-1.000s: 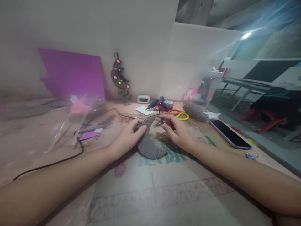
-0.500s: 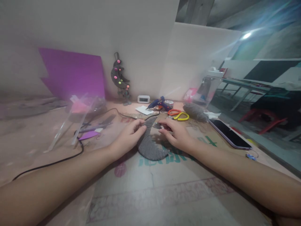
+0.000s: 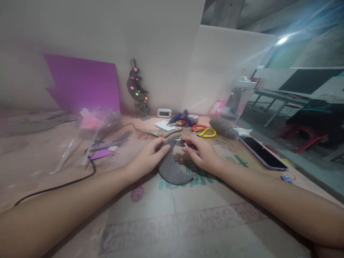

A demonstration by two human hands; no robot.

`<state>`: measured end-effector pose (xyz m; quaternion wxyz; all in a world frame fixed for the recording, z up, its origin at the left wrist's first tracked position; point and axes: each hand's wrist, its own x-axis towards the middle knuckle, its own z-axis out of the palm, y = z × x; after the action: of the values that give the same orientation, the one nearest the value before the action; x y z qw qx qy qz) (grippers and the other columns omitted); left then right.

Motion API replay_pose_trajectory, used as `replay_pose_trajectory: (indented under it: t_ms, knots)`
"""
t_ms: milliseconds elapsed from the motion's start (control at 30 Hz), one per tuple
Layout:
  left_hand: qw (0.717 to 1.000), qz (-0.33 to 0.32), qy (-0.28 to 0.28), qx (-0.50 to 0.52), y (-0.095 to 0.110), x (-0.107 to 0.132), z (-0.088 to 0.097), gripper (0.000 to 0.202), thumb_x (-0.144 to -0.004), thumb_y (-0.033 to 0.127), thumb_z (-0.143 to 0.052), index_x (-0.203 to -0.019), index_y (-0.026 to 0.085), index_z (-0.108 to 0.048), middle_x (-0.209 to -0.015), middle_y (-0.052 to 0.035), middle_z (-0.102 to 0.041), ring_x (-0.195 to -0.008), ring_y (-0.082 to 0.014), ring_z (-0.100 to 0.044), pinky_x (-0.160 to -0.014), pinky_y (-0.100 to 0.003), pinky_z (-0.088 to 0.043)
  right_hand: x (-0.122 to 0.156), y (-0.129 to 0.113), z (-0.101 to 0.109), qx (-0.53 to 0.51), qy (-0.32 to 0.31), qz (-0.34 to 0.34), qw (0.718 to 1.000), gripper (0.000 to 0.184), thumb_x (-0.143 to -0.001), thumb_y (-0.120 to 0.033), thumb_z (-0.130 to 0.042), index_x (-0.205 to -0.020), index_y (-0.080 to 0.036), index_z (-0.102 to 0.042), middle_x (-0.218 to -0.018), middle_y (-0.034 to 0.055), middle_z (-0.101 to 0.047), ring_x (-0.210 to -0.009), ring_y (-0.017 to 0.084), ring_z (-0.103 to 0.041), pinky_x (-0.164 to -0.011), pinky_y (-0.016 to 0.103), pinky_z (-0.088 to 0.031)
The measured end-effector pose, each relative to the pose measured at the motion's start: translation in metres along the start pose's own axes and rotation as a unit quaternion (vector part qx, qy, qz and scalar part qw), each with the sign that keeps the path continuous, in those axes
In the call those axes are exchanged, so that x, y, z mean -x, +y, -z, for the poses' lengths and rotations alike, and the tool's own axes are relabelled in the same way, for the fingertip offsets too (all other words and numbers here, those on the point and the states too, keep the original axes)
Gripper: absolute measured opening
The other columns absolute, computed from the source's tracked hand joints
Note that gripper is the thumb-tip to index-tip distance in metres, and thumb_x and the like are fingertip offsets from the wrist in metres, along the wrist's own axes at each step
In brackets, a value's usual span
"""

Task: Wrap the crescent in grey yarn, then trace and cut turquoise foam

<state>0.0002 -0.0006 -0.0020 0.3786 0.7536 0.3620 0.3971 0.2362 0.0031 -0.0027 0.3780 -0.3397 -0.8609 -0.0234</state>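
Observation:
A crescent moon shape wrapped in grey yarn (image 3: 173,172) lies on the cardboard. My left hand (image 3: 154,152) grips its outer left edge, thumb resting on the yarn. To the right of the crescent's inner curve, my right hand (image 3: 200,148) has its fingers curled. From those fingers a small tool with a shiny metal tip (image 3: 178,140) points left to the crescent's upper end. The rest of this tool is hidden in the hand, so its kind cannot be made out.
Behind the hands are a blue glue gun (image 3: 182,117), orange and yellow handles (image 3: 208,133), a white clock (image 3: 164,113) and grey yarn (image 3: 223,127). A phone (image 3: 263,153) lies at right, a clear bottle (image 3: 240,98) behind. A decorated moon (image 3: 135,86) hangs at the wall; a black cable (image 3: 61,186) runs left.
The crescent and my left hand have shifted slightly right and down. The shiny tip in my right hand has moved up and left toward the crescent's upper end.

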Motion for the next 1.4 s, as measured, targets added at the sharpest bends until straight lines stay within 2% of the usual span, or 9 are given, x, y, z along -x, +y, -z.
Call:
replay_pose_trajectory:
  t_ms: [200,467,667,867,1067,1400]
  knots:
    - [1.000,0.004,0.015,-0.018,-0.0013,-0.0001,-0.0008,0.028,-0.094,0.046,-0.056,-0.092,0.019,-0.062,-0.087,-0.0025,-0.068,-0.083,-0.0201,-0.063,-0.074,-0.030,-0.049,-0.0001,0.0017,-0.0006,0.000,0.001,0.016,1.000,0.022,-0.101,-0.032,-0.058,-0.116,-0.020,-0.066,-0.094,0.0078,-0.074,-0.073,0.019,-0.065,-0.067,0.032,-0.052]
    - [1.000,0.009,0.010,0.003,0.0049,0.0001,0.0002,0.024,-0.090,0.040,-0.053,-0.096,0.019,-0.064,-0.096,-0.0043,-0.073,-0.092,-0.0225,-0.066,-0.083,-0.033,-0.053,-0.0005,0.0032,-0.0005,0.015,0.000,0.046,0.999,0.023,-0.102,-0.033,-0.058,-0.115,-0.017,-0.067,-0.089,0.0079,-0.073,-0.068,0.018,-0.062,-0.065,0.031,-0.049]
    - [1.000,0.005,0.004,-0.001,0.0041,-0.0002,-0.0010,0.024,-0.088,0.038,-0.059,-0.100,0.019,-0.066,-0.101,-0.0048,-0.074,-0.095,-0.0234,-0.067,-0.085,-0.034,-0.053,-0.0002,0.0026,-0.0004,0.019,-0.010,0.035,0.999,0.024,-0.103,-0.036,-0.057,-0.115,-0.020,-0.068,-0.088,0.0067,-0.072,-0.070,0.018,-0.062,-0.068,0.031,-0.050]
    - [1.000,0.000,0.008,0.003,0.0025,0.0000,-0.0010,0.026,-0.090,0.038,-0.058,-0.104,0.018,-0.066,-0.102,-0.0049,-0.074,-0.096,-0.0226,-0.068,-0.084,-0.033,-0.053,-0.0005,0.0038,-0.0003,0.037,-0.006,0.056,0.998,0.026,-0.105,-0.038,-0.054,-0.113,-0.018,-0.068,-0.084,0.0073,-0.072,-0.070,0.019,-0.064,-0.065,0.031,-0.049]
    - [1.000,-0.004,0.011,-0.002,0.0035,0.0007,-0.0007,0.027,-0.091,0.040,-0.059,-0.104,0.018,-0.067,-0.103,-0.0053,-0.074,-0.096,-0.0229,-0.067,-0.085,-0.033,-0.052,-0.0008,0.0045,0.0007,0.056,-0.019,0.039,0.997,0.026,-0.105,-0.038,-0.053,-0.113,-0.020,-0.070,-0.088,0.0086,-0.074,-0.075,0.021,-0.067,-0.070,0.032,-0.051]
    - [1.000,0.005,0.014,-0.020,0.0066,0.0026,-0.0006,0.028,-0.090,0.041,-0.058,-0.104,0.018,-0.067,-0.101,-0.0042,-0.074,-0.094,-0.0229,-0.067,-0.083,-0.032,-0.052,-0.0012,0.0061,0.0001,0.067,-0.019,0.040,0.997,0.024,-0.104,-0.034,-0.054,-0.110,-0.020,-0.072,-0.088,0.0084,-0.075,-0.077,0.021,-0.068,-0.071,0.032,-0.051]
